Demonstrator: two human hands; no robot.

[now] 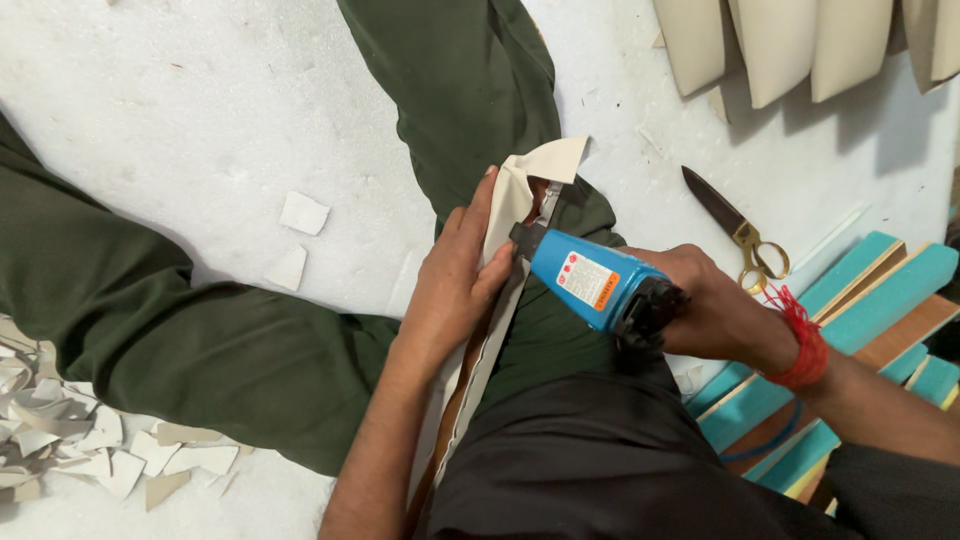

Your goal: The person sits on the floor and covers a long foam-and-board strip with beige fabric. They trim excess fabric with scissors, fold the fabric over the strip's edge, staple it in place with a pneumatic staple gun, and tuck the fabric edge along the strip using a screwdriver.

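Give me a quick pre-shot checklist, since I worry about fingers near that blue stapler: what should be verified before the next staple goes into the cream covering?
1. Nose of the blue staple gun set against the panel edge: ok, it touches.
2. Right hand grips the gun firmly: ok.
3. Left hand presses the cream covering flat: ok.
4. Left fingertips away from the nose: not ok, they lie right beside it.
5. Covering folded without wrinkles at the corner: cannot tell, the loose flap sticks up.
6. Scissors out of the way: ok, lying apart on the floor.
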